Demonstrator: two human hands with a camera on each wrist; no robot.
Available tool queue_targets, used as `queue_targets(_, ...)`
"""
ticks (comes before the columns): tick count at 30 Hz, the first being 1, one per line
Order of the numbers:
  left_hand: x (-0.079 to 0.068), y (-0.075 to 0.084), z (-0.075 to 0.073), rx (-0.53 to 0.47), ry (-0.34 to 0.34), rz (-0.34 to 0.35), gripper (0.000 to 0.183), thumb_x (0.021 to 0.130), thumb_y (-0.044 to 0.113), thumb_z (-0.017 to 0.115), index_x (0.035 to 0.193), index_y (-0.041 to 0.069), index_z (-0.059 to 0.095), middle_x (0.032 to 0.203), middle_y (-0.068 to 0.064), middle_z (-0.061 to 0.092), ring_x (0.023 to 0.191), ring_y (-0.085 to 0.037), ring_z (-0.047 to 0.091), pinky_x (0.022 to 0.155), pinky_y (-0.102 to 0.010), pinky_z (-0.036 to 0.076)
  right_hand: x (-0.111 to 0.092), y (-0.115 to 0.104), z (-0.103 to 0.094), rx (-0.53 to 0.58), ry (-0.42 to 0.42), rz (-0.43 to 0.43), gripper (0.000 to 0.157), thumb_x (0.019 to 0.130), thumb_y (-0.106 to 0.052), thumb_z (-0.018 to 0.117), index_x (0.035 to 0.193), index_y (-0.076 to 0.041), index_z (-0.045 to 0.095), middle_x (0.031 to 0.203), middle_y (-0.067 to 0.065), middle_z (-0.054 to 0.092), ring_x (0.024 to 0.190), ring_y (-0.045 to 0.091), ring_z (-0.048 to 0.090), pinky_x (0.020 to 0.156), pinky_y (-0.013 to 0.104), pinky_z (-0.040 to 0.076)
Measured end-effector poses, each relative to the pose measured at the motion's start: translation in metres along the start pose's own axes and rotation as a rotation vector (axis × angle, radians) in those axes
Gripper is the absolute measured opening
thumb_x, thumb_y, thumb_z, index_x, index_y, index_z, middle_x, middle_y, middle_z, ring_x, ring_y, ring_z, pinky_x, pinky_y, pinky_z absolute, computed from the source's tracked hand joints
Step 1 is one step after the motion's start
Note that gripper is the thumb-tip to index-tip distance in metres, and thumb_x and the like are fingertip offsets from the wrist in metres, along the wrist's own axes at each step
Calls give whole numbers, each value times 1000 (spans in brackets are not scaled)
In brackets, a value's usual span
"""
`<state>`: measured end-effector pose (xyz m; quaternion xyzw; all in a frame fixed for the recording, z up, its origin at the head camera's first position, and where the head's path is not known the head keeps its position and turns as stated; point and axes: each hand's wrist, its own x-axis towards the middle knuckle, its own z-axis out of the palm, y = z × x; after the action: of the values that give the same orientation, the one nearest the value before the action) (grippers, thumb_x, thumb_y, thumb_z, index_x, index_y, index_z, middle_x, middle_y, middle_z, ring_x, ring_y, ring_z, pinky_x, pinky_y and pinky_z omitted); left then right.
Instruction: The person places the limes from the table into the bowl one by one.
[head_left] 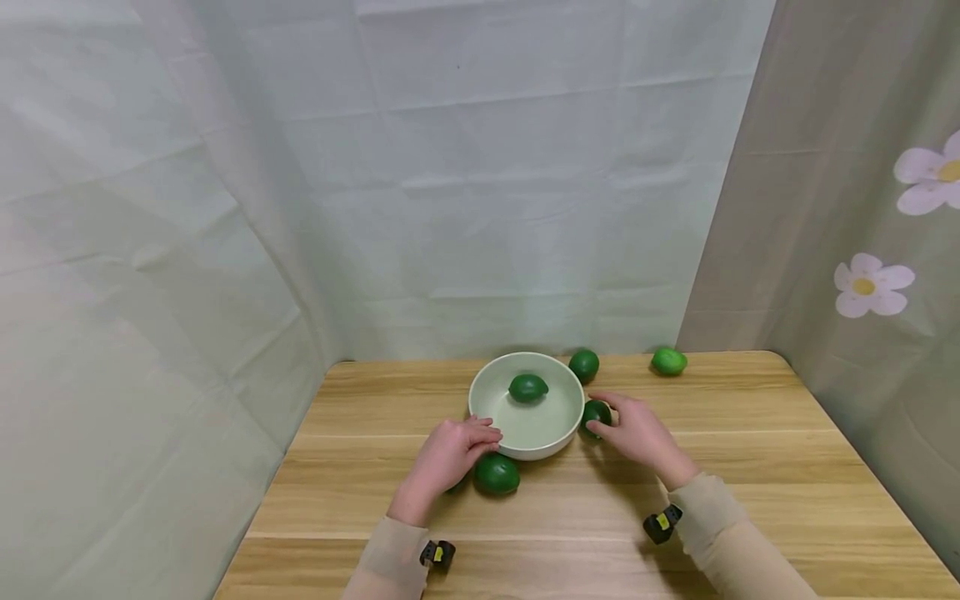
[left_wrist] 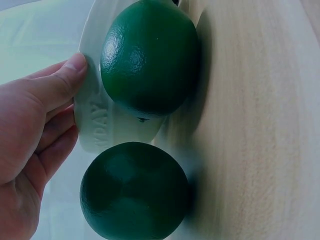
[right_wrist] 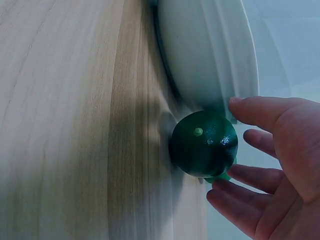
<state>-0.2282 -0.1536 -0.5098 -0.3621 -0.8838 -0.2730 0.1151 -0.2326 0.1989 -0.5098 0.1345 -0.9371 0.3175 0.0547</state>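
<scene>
Pale wood grain runs across your table (head_left: pixel 360 467), with light curtains (head_left: pixel 517 183) on the far side and white flowers (head_left: pixel 873 286) printed at right. Your left grip (head_left: pixel 448 452) pinches the near-left rim of the bowl (head_left: pixel 531 435); your right grip (head_left: pixel 637 431) stands parted around a dark green fruit (head_left: pixel 597 413) right of the bowl, contact unclear.

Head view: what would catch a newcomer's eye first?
The pale bowl toward the far edge of the table, with one dark green fruit inside, stands out first. Next come the brighter green fruit near that edge, right of the bowl, and the white flowers on the right-hand curtain.
</scene>
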Motion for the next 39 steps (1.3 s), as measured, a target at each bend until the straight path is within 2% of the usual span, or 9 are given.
queue_targets(3,0,0,0,10,-1,-2,18,94,17,83,111,9,86,114,-4,81,119,-26,74,106,-43,57,1,0,1,1,3,-13,54,97,-24,82,143,-2,66,138,20,69,128,42,64,107,62,52)
queue_targets(6,0,0,1,16,-6,-6,19,94,16,83,111,9,85,114,-4,81,119,-26,74,106,-44,57,1,0,3,6,-3,-19,55,97,-24,82,144,-1,65,138,21,69,130,44,63,108,63,51)
queue_targets(24,0,-1,1,7,-20,-20,20,95,18,82,113,9,85,116,-4,80,120,-25,73,107,-44,57,6,-4,5,-7,-29,15,54,97,-26,82,143,-2,66,137,21,70,128,43,65,109,61,52)
queue_targets(39,0,-1,1,7,-20,-10,20,95,18,82,112,8,85,115,-4,80,120,-26,73,107,-44,57,9,2,14,-11,-24,0,53,96,-24,83,142,-2,67,134,20,71,124,40,67,105,60,55)
